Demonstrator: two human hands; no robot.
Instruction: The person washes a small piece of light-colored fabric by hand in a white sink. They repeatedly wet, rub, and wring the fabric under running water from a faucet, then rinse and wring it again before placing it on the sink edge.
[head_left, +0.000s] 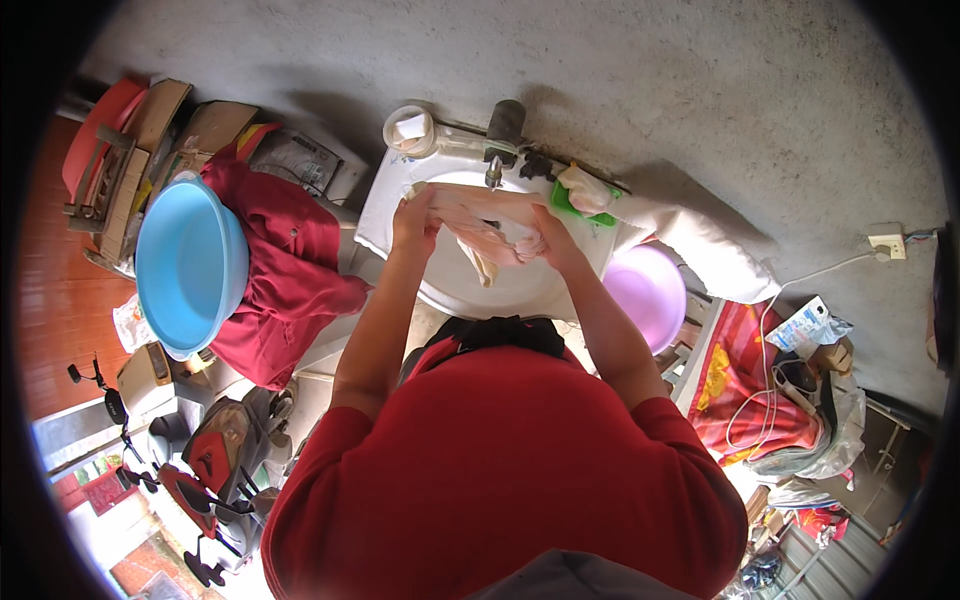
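Note:
Over the white ceramic washbasin (517, 294) my two hands stretch a pale pink cloth (480, 201) between them, and part of it hangs down into the bowl. My left hand (415, 223) grips its left end, with the fingers partly hidden by the fabric. At the right end my right hand (553, 234) is closed on it. Just behind the cloth stands the metal tap (493, 172). A green soap dish (602, 218) with a whitish bundle (585, 189) on it lies at the basin's back right, and a round clear container (409, 131) at the back left.
To the left, a blue plastic basin (191, 266) rests beside dark red clothing (289, 277). A purple basin (646, 298) is at the right, below a white cloth (697, 247). Behind the washbasin rises a rough grey wall (675, 90); a cable runs from its socket (887, 241).

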